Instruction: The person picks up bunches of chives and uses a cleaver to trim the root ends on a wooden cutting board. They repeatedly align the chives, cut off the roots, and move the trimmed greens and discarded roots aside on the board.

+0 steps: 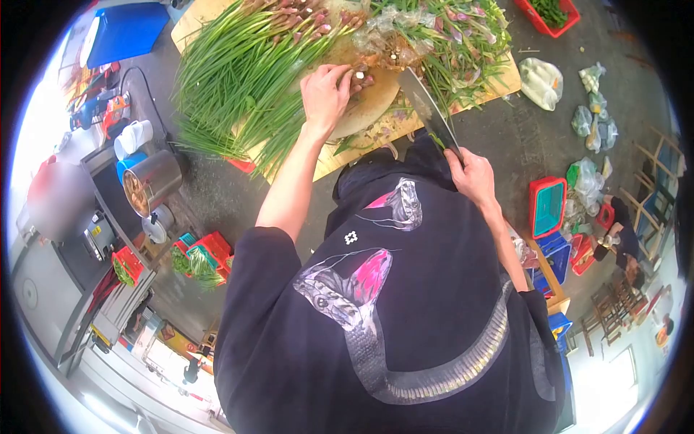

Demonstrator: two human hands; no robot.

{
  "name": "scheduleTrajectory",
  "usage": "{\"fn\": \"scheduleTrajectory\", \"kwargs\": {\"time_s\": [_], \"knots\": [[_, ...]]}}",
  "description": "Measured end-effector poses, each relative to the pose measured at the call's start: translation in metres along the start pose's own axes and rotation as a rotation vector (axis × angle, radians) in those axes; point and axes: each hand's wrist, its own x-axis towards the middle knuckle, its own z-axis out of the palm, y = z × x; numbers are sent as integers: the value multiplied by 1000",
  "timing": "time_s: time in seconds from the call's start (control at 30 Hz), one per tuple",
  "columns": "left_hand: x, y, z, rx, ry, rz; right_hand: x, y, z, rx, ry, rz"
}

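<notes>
My right hand grips the handle of a cleaver, its broad blade angled up and left over the edge of a round chopping board. At the board's left side my left hand has its fingers curled around purple-red spring onion bulbs. A large pile of long green spring onions lies to the left of that hand, bulbs toward the far side. Cut greens and purplish trimmings heap up right of the board. Crumpled clear plastic and brown skins sit at the board's far edge.
The wooden table ends close to my body. Plastic bags lie on the floor at right, near a red and teal basket. A metal pot stands at left; a person is beyond it.
</notes>
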Motion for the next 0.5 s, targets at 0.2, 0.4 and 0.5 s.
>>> {"fn": "scheduleTrajectory", "kwargs": {"time_s": [0.2,0.4,0.5], "knots": [[6,-2,-7,-40,-86,112,3,1,4,-14,5,-23],[13,5,-22,-30,13,45,-1,-2,-1,-26,-13,8],[9,32,-44,-65,30,96,-2,-2,-2,-20,-20,37]]}}
